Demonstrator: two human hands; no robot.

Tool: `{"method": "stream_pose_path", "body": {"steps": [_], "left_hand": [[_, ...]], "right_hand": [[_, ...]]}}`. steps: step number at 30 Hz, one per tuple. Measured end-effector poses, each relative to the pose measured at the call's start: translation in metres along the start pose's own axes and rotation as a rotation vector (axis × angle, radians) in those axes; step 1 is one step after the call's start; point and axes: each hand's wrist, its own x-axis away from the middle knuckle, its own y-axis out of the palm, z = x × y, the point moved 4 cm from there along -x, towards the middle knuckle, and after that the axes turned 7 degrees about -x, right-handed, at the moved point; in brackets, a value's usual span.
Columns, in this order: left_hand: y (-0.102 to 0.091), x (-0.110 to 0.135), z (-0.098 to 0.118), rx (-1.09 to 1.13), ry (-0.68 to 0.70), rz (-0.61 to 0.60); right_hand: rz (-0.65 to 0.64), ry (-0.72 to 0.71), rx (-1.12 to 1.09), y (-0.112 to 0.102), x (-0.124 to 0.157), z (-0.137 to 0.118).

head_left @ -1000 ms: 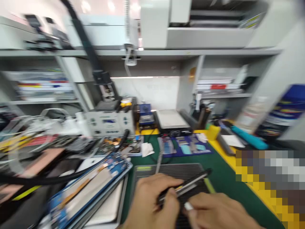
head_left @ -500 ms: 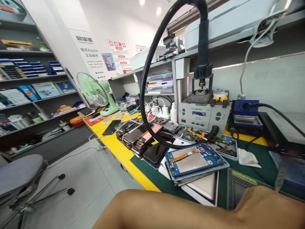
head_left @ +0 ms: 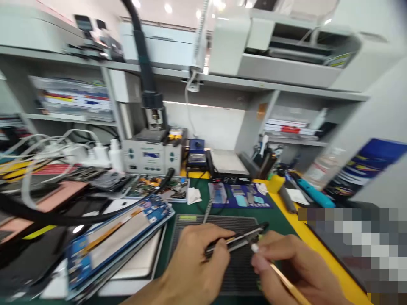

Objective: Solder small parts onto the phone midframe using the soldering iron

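The left hand, angled up from seven o'clock, clamps its grip on a slim, dark object with a silvery edge, pointing toward two above a black ribbed mat. The right hand, from five, pinches a golden, white-tipped rod. Apparently fine two-handed work, next needing steady tip control.

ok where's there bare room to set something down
The green work mat looks bare between the dark-grey ribbed pad and the yellow bench edge, beyond the right hand. The pad's left is crowded with stacked blue-framed device panels and a black hose.
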Motion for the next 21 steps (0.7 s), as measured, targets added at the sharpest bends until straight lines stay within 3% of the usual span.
{"method": "stream_pose_path", "body": {"steps": [2,4,8,13,18,21], "left_hand": [[0.006,0.002,-0.003,-0.011,0.005,-0.085],[0.008,0.004,-0.002,-0.065,-0.009,-0.13],[0.003,0.002,0.001,-0.093,0.009,-0.047],[0.006,-0.001,0.001,-0.087,0.018,-0.08],[0.002,-0.001,0.004,-0.107,0.051,-0.01],[0.003,-0.001,0.003,-0.118,0.029,-0.029]], "right_hand": [[-0.011,-0.092,0.024,0.006,-0.036,-0.025],[0.005,-0.133,0.074,0.014,-0.05,-0.038],[0.005,-0.176,0.103,0.017,-0.042,-0.039],[-0.003,-0.178,0.133,0.016,-0.038,-0.034],[-0.002,-0.167,0.17,0.022,-0.037,-0.034],[-0.001,-0.156,0.165,0.022,-0.034,-0.033]]}}
